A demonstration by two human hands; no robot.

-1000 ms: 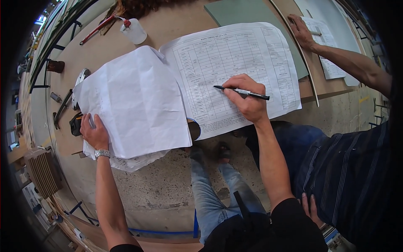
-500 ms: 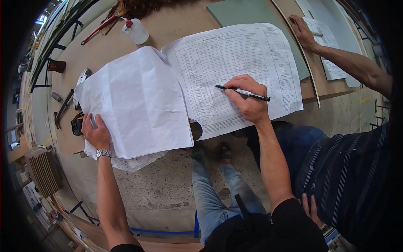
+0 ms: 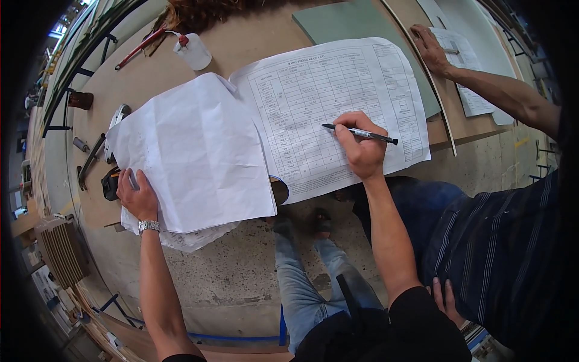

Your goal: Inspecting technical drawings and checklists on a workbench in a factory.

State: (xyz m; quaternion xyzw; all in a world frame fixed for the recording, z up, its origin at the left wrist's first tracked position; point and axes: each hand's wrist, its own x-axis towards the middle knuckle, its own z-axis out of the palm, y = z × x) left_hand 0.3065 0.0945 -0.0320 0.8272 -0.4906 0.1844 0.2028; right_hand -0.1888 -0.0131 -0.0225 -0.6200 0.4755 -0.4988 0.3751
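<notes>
- Slim black-and-white pen (image 3: 369, 135), 2 o'clock of view centre, pinched by right hand (image 3: 365, 153) above white table-printed paper sheet (image 3: 325, 84)
- Left hand (image 3: 137, 196), 9 o'clock, laid unclenched on creased white paper page (image 3: 199, 157)
- Red-capped white plastic bottle (image 3: 194, 54), 11 o'clock

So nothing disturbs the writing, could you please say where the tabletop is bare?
Bare tabletop shows beyond the printed sheet, between the white bottle and green board; another patch lies between the red tool and brown cylinder. Papers and a tape measure crowd the left hand.
</notes>
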